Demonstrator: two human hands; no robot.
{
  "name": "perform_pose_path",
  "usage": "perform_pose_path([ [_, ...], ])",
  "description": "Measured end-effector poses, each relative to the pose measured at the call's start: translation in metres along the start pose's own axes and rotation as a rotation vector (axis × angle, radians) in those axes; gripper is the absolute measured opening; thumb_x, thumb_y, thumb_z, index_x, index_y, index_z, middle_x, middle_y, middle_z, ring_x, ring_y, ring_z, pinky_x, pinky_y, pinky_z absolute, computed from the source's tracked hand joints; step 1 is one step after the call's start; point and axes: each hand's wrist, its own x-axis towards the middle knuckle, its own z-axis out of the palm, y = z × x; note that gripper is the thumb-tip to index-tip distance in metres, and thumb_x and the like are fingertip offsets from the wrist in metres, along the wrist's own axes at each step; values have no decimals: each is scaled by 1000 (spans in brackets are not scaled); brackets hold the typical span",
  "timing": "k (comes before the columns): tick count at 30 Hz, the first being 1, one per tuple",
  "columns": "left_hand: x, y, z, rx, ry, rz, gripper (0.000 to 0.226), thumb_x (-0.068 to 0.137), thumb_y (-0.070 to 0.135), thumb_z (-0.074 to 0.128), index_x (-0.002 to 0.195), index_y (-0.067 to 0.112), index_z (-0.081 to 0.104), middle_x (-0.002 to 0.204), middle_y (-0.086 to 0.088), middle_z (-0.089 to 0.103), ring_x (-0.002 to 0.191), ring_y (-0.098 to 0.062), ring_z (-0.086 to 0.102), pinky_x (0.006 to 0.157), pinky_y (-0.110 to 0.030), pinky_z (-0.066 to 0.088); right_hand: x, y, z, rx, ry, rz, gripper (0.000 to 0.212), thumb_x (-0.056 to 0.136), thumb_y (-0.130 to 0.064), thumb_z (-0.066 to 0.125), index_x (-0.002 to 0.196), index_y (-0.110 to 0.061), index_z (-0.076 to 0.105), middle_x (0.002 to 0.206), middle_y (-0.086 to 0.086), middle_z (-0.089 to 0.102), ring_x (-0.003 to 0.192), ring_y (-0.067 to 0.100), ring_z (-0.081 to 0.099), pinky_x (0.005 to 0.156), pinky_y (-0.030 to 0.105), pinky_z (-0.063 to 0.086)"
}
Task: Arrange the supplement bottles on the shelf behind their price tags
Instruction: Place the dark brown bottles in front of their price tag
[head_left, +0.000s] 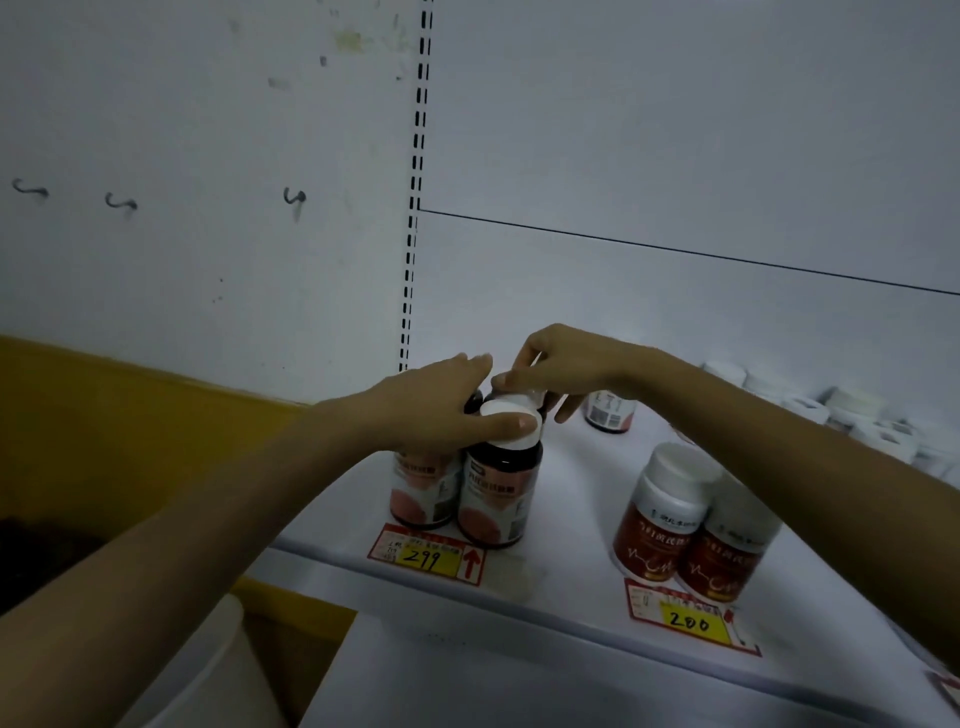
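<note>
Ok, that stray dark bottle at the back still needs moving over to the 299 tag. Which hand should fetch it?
Probably the right hand: the stray dark bottle stands just beside it. The left hand rests on the front bottles behind the 299 tag, farther away.

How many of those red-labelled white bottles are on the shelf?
2. Both white plastic bottles with red labels stand side by side behind the yellow 200 price tag: one left, one right, partly under the right forearm. More may be hidden behind.

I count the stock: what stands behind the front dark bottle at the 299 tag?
Another white-capped bottle, held by the right hand. Anything further back is hidden by both hands; the left hand covers its neighbour.
</note>
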Motion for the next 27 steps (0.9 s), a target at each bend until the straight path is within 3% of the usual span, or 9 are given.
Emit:
perform_pose_path([
  [3, 4, 0, -3, 10, -54, -4, 77, 80, 68, 39, 136, 15, 33, 127, -7, 49, 108, -21, 52, 91, -39, 46, 3, 4, -2, 2, -19, -19, 42, 87, -44, 61, 108, -7, 60, 101, 9, 67, 87, 23, 69, 69, 32, 59],
  [6, 6, 5, -11, 39, -126, -12, 95, 72, 73, 30, 147, 17, 15, 147, -6, 37, 128, -22, 42, 103, -36, 36, 4, 11, -13, -11, -55, -45, 45, 88, -48, 57, 114, -12, 58, 110, 8, 65, 94, 23, 67, 76, 34, 58],
  [12, 18, 37, -29, -40, -7, 14, 95, 70, 72, 24, 149, 22, 9, 157, 4, 14, 142, -14, 18, 112, -30, 15, 6, 52, -62, -91, 82, -33, 46, 86, -48, 60, 116, -13, 58, 114, 9, 63, 99, 22, 63, 76, 32, 54],
  [15, 31, 63, -24, 4, 16, 73, 83, 83, 65, 30, 149, 20, 9, 157, 3, 14, 142, -13, 18, 112, -27, 15, 19, 81, -71, -271, 112, 21, 48, 88, -43, 60, 123, -10, 55, 124, 10, 57, 108, 26, 57, 82, 34, 50],
  [19, 45, 89, -14, 111, 33, 102, 87, 78, 70, 29, 148, 22, 10, 156, 1, 17, 142, -15, 19, 116, -36, 18, 41, 110, -68, -492, 200, 54, 61, 88, -46, 57, 136, -12, 43, 139, 10, 47, 124, 28, 47, 98, 39, 40],
  [23, 47, 99, -6, 156, 42, 101, 84, 80, 69, 31, 148, 25, 10, 155, 3, 20, 141, -15, 23, 114, -37, 22, 60, 128, -57, -500, 148, 52, 64, 89, -48, 53, 141, -14, 36, 141, 15, 41, 123, 33, 46, 99, 42, 42],
  [27, 45, 98, -6, 167, 64, 91, 82, 80, 69, 31, 148, 27, 11, 155, 4, 23, 140, -14, 25, 114, -34, 23, 68, 135, -60, -525, 185, 43, 55, 91, -44, 52, 137, -16, 41, 137, 16, 36, 116, 35, 50, 96, 41, 45],
])
